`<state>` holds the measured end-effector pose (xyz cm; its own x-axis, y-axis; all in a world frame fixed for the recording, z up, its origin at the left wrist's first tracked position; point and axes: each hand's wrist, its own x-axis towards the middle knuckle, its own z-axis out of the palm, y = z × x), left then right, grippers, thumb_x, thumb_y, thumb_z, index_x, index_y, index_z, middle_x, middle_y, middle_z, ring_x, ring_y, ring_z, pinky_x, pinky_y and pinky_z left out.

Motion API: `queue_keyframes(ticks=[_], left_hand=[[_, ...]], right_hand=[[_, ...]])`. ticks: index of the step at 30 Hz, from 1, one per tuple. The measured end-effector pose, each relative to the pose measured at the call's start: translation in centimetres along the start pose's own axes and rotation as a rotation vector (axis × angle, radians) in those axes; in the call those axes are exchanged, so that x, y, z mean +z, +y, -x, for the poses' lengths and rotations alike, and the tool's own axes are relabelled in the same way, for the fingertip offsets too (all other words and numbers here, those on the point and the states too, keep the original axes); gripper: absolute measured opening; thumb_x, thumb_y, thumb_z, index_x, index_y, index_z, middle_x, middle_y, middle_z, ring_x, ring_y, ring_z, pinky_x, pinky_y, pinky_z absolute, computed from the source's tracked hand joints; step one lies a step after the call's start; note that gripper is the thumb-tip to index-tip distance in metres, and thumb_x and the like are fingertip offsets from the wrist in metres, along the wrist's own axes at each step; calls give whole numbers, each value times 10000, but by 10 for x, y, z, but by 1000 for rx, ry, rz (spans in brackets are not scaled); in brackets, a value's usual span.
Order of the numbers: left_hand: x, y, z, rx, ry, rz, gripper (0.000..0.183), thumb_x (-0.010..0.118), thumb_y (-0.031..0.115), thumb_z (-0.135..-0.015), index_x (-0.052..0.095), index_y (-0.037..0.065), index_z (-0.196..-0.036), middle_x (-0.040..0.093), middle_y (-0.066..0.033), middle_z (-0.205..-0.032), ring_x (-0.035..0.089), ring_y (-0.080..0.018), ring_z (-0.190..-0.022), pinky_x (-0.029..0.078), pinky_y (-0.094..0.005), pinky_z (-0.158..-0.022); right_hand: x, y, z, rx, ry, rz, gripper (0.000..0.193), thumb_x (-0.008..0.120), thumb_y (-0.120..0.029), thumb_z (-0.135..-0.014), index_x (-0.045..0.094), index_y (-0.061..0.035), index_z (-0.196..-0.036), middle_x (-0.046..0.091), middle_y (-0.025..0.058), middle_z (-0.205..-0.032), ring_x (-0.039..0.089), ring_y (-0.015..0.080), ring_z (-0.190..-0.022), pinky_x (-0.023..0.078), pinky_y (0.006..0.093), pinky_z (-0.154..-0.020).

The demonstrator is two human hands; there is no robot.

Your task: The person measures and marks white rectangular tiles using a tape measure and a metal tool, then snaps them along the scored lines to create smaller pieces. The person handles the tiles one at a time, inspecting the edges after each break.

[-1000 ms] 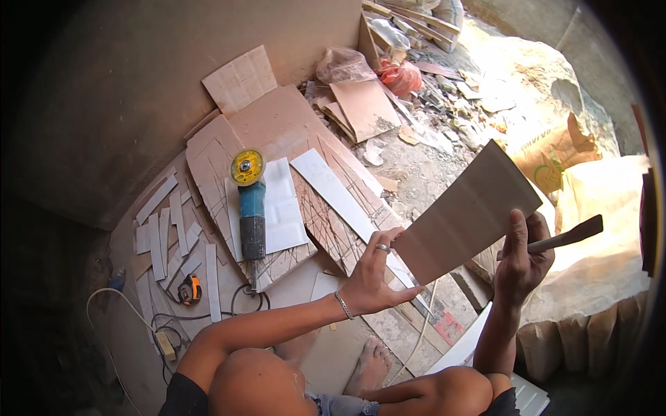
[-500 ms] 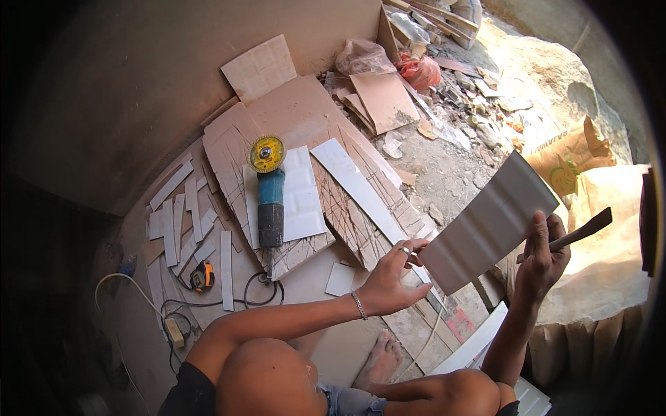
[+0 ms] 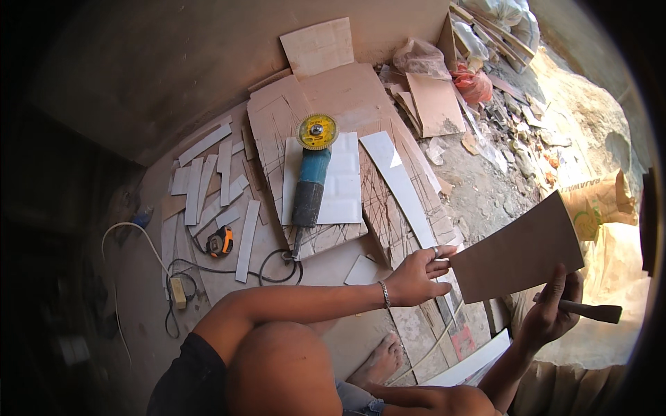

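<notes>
A rectangular piece of tile (image 3: 517, 253), its plain brown face showing, is held up at the right between my hands. My left hand (image 3: 416, 277), with a ring and a chain bracelet, has its fingers closed at the tile's left edge. Closed on the lower right edge is my right hand (image 3: 551, 315), thumb on the near face. Across that same palm lies a dark slim tool (image 3: 590, 310) with a flared flat end; its other end is mostly hidden by the fingers. An angle grinder (image 3: 312, 177) with a yellow disc rests on a white tile (image 3: 343, 194) left of my hands.
Scored boards (image 3: 395, 236) lie under the grinder and a long white strip (image 3: 395, 184). At left are cut tile strips (image 3: 225, 166), an orange-black tape measure (image 3: 220, 243) and looping cables (image 3: 208, 264). Rubble (image 3: 513, 132) and a brown paper sack (image 3: 603, 201) are at right.
The tile has tilted, from showing its greyer, banded-looking surface to an even brown one, and sits slightly lower. My right hand has moved down with the tool. The view has shifted.
</notes>
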<state>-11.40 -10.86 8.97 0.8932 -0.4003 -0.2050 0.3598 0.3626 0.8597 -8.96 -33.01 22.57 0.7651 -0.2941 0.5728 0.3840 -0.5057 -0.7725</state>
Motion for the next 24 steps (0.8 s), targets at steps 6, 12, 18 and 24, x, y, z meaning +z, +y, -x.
queue_keyframes(ticks=[6,12,18,24], left_hand=[[-6,-4,-7,-228,70,228,794,680,-86,-903,300,-101,-1601,559,-174,-1510,632,-209,-1301,571,-333,-1042],[-1,6,-5,-346,10,227,669,635,-84,-930,390,-75,-1552,624,-186,-1456,679,-226,-1252,580,-334,-1023],[-4,5,-8,-283,-6,278,680,644,-78,-955,370,-60,-1576,602,-183,-1484,630,-245,-1338,546,-359,-1101],[-6,12,-6,-310,-22,307,754,722,-29,-935,337,-45,-1583,578,-187,-1487,600,-279,-1372,504,-403,-1149]], right_hand=[[2,5,18,-68,-25,64,171,643,-128,-1084,720,9,-1014,509,-41,-717,365,34,-605,253,230,-549],[4,7,18,-49,-37,40,146,645,-92,-1078,715,35,-1093,637,7,-840,449,58,-696,316,240,-620],[3,1,14,-7,-90,-25,124,659,-42,-1057,704,56,-1118,744,95,-965,668,139,-862,516,278,-803],[2,-1,17,-20,-116,-111,108,669,-39,-1053,685,65,-1076,721,80,-954,635,98,-877,469,221,-740]])
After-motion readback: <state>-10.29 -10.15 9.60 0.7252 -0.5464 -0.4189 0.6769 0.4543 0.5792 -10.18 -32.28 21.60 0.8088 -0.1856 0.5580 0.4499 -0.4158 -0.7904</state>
